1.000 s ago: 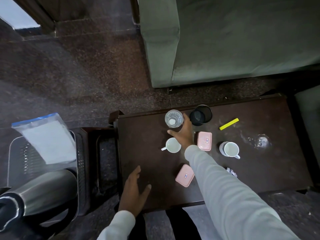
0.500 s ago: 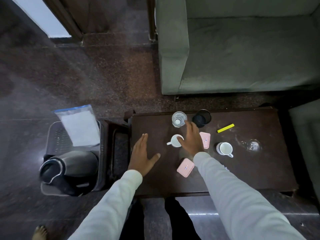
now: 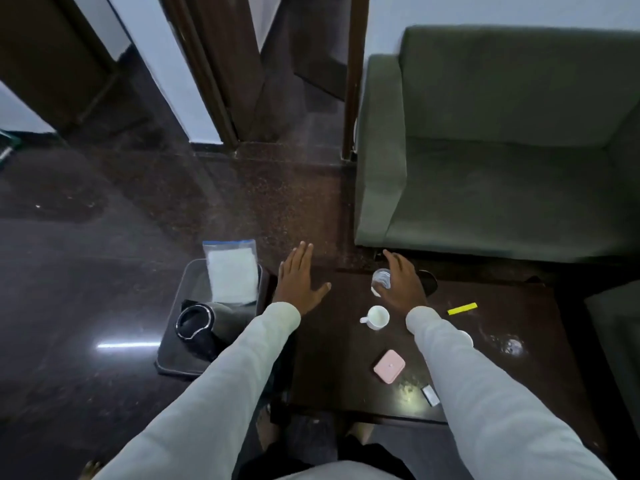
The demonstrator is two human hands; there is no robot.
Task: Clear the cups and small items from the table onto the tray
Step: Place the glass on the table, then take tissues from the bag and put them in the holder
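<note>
Glass (image 3: pixel 380 279) stands at the table's (image 3: pixel 332 375) far edge; right hand (image 3: pixel 401 289) is against it from the right, fingers mostly straight, whether they wrap it cannot be told. Dark cup (image 3: pixel 429 280) just behind that hand, mostly hidden. White cup (image 3: pixel 377 317) near the wrist, handle pointing left. Pink case (image 3: pixel 389 365) nearer, apart from the cups. Second white cup (image 3: pixel 465 337) mostly hidden by the right sleeve. Yellow strip (image 3: pixel 462 308) to the right, small packet (image 3: pixel 430 395) at the near edge. Left hand (image 3: pixel 298 282) flat, fingers spread, at the table's left corner, holding nothing. Tray (image 3: pixel 173 362) on the floor left of the table, holding a kettle (image 3: pixel 202 323) and plastic bag (image 3: pixel 232 271). Green sofa (image 3: pixel 502 150) behind.
</note>
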